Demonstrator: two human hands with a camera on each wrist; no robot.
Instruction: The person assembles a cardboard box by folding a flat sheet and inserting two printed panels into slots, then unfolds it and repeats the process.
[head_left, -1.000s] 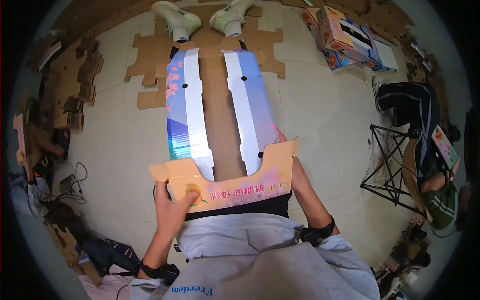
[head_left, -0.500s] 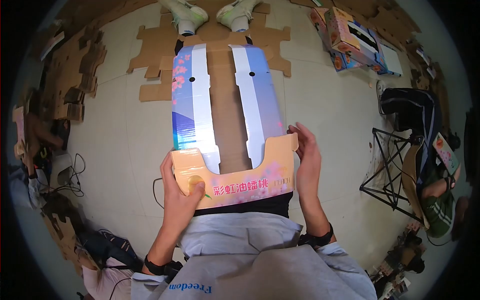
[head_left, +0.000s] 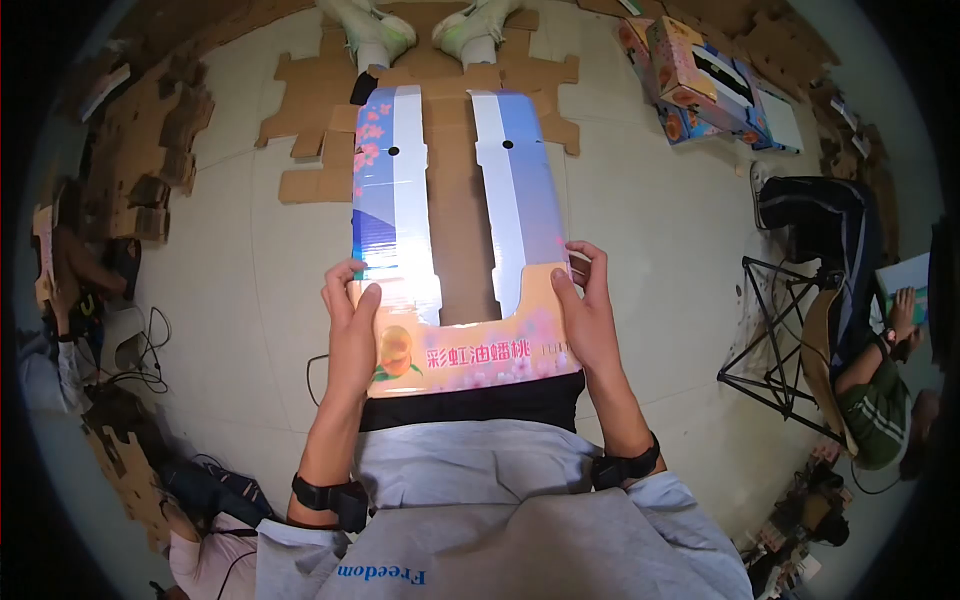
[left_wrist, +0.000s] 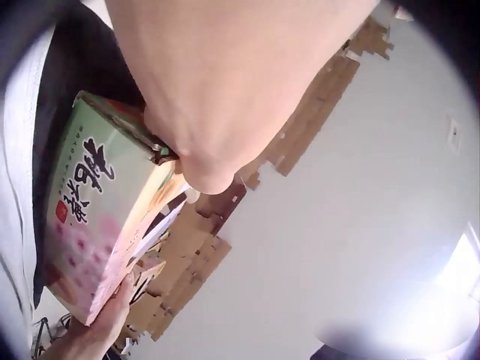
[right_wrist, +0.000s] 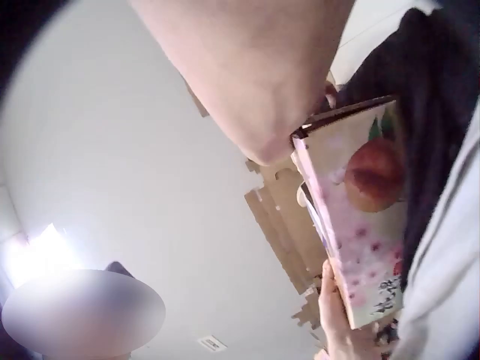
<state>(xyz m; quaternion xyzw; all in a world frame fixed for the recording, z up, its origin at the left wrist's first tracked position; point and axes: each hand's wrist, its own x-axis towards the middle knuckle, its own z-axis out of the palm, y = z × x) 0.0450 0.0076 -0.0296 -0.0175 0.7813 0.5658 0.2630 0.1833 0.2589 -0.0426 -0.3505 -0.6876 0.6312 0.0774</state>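
A printed cardboard fruit box lies across the person's lap. Two blue and white top flaps leave a long slot down its middle, with bare brown cardboard inside. At the near end, an orange cut-out flap with a peach picture and pink lettering lies folded over the top. The left hand grips the near left corner, its thumb on top and fingers along the side. Opposite it, the right hand holds the near right corner likewise. Both wrist views show the box's printed near end, with the fingertips mostly hidden.
Flattened brown cardboard lies on the floor around the person's shoes. Printed boxes stand at the far right. Beside a black folding stool frame, another person sits. Cardboard sheets line the left side.
The orange flap's side tabs, sticking out before, are now tucked in at the corners. The right hand came up from the side onto the corner; the left thumb slid up from the peach picture.
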